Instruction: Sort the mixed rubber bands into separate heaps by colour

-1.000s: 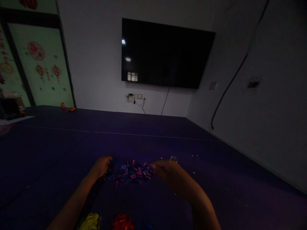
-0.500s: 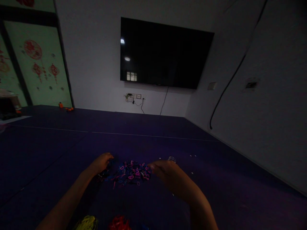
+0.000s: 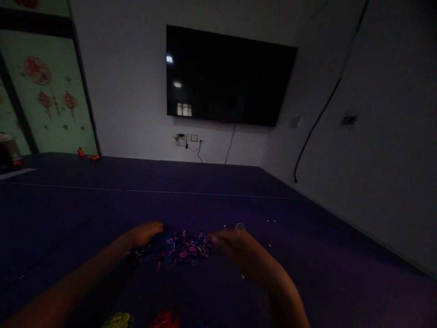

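A loose pile of small elastic hair bands (image 3: pixel 187 248), pink, purple, blue and black, lies spread on the dark mat. At its left edge my left hand (image 3: pixel 147 232) rests low, fingers reaching forward beside the bands, with dark bands near the wrist. My right hand (image 3: pixel 232 239) is on the other side, its fingers stretched flat towards the pile and the tips touching or almost touching its edge. Neither hand visibly grips anything, though the undersides of both are hidden. Close to me lie a yellow bundle of bands (image 3: pixel 119 320) and a red bundle of bands (image 3: pixel 166 320).
Behind my right hand stands a small clear round container (image 3: pixel 240 225), partly covered. Several tiny white bits (image 3: pixel 271 221) are scattered to the right on the purple mat (image 3: pixel 307 264). Orange objects (image 3: pixel 93 158) lie by the door. A television (image 3: pixel 228 75) hangs on the far wall.
My left hand has turned and pressed in a little along the pile's left edge, its forearm lower. The right hand stays by the pile. The view has shifted slightly.
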A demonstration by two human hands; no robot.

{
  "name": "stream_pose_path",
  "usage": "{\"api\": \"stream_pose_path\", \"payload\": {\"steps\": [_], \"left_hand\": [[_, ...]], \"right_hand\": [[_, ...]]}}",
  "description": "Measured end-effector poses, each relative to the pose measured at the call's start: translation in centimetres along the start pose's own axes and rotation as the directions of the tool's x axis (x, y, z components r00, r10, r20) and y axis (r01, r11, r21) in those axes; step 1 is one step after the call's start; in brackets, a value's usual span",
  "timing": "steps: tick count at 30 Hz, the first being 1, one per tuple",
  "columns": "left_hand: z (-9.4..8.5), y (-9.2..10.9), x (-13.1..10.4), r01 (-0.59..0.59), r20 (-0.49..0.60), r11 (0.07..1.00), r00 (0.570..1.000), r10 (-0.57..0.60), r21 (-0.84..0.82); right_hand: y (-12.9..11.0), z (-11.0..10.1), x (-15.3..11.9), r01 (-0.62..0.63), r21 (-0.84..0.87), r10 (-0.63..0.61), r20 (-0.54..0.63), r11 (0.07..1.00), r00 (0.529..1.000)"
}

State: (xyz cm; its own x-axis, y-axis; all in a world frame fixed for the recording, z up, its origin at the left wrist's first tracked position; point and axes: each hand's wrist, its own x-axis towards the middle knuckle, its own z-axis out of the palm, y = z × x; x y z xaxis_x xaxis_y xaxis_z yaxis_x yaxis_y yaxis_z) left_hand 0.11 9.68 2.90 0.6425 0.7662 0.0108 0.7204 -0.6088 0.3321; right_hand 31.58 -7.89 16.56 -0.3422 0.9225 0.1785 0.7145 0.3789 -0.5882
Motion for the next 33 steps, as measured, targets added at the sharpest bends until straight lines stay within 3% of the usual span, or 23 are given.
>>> {"api": "stream_pose_path", "payload": {"steps": [10, 24, 29, 33], "left_hand": [[0.3, 0.8, 0.5, 0.000, -0.003, 1.000, 1.000, 0.000, 0.012], [0.7, 1.8, 0.3, 0.079, -0.085, 0.996, 0.993, -0.082, -0.038], [-0.2, 3.2, 0.2, 0.086, -0.121, 0.994, 0.988, -0.093, -0.063], [-0.7, 6.5, -0.5, 0.059, -0.086, 0.993, 0.994, -0.068, -0.099]], "right_hand": [[-0.5, -0.7, -0.5, 0.066, 0.005, -0.066, 0.049, 0.998, 0.997], [0.2, -2.4, -1.6, 0.066, 0.026, -0.064, -0.076, 0.997, 0.995], [0.4, -2.6, -1.8, 0.056, 0.011, -0.054, -0.111, 0.998, 0.992], [0.6, -2.8, -1.9, 0.043, -0.003, -0.043, -0.114, 0.999, 0.993]]}}
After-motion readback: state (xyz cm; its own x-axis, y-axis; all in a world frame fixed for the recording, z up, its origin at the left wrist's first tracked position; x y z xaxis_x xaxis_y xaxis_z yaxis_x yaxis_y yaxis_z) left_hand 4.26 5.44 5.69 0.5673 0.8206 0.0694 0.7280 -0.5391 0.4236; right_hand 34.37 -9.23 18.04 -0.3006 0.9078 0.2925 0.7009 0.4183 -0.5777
